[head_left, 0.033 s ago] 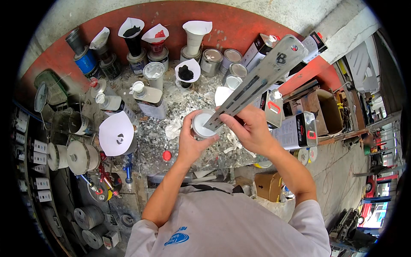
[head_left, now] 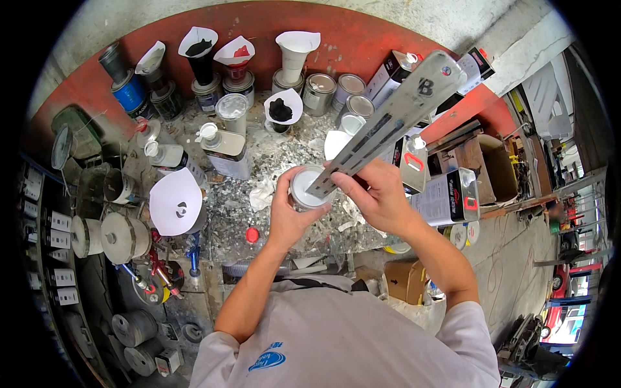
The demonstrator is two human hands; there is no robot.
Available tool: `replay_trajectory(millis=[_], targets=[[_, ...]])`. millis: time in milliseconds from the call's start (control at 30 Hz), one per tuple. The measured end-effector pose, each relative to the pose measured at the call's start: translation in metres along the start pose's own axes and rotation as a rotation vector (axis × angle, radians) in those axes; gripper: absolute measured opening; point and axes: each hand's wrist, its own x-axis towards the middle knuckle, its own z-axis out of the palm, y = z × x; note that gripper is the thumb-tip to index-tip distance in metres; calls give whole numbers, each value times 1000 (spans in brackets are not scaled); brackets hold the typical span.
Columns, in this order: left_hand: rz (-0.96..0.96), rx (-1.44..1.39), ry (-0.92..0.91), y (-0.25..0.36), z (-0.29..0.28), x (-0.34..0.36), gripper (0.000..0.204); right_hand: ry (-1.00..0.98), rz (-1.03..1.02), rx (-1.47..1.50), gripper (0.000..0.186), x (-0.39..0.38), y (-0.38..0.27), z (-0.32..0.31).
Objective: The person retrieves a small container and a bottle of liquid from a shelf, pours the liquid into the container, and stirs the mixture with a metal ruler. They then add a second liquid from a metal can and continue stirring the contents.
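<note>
A small cup [head_left: 299, 189] of whitish liquid is held over the workbench by my left hand [head_left: 290, 212], fingers and thumb curled round its sides. My right hand [head_left: 375, 197] grips a long grey metal mixing stick [head_left: 400, 123] with slots along its middle. The stick's lower end dips into the cup; its wide upper end leans up toward the far right. Just beyond the cup a white paper strainer [head_left: 336, 143] is partly hidden behind the stick. Left of my left hand lie a crumpled white tissue [head_left: 262, 194] and a red cap [head_left: 252, 235].
Paint tins [head_left: 319, 94] and cups topped with paper strainers [head_left: 199, 40] line the back of the paint-spattered bench [head_left: 226, 242]. Solvent cans [head_left: 228, 155] stand left, more rectangular cans [head_left: 446, 197] right. Spray guns [head_left: 162, 266] hang at the front left edge.
</note>
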Motion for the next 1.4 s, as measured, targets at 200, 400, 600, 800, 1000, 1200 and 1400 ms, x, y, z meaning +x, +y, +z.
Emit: replay_trajectory(millis=[200, 400, 600, 800, 1000, 1200, 1400], targets=[[8, 17, -8, -4, 3, -2, 83, 60, -41, -55, 14, 16, -12, -16], [18, 14, -2, 3, 4, -3, 84, 53, -85, -112, 15, 21, -10, -19], [36, 18, 10, 5, 0, 0, 83, -23, 10, -84, 17, 3, -2, -8], [38, 5, 26, 0, 1, 1, 81, -19, 19, -17, 19, -1, -12, -2], [3, 26, -1, 3, 4, -1, 81, 58, 12, -59, 20, 14, -23, -20], [3, 29, 8, 8, 5, -1, 81, 57, -72, -139, 21, 19, -9, -24], [-34, -27, 4, 10, 3, 2, 85, -40, 3, -65, 18, 2, -2, -9]])
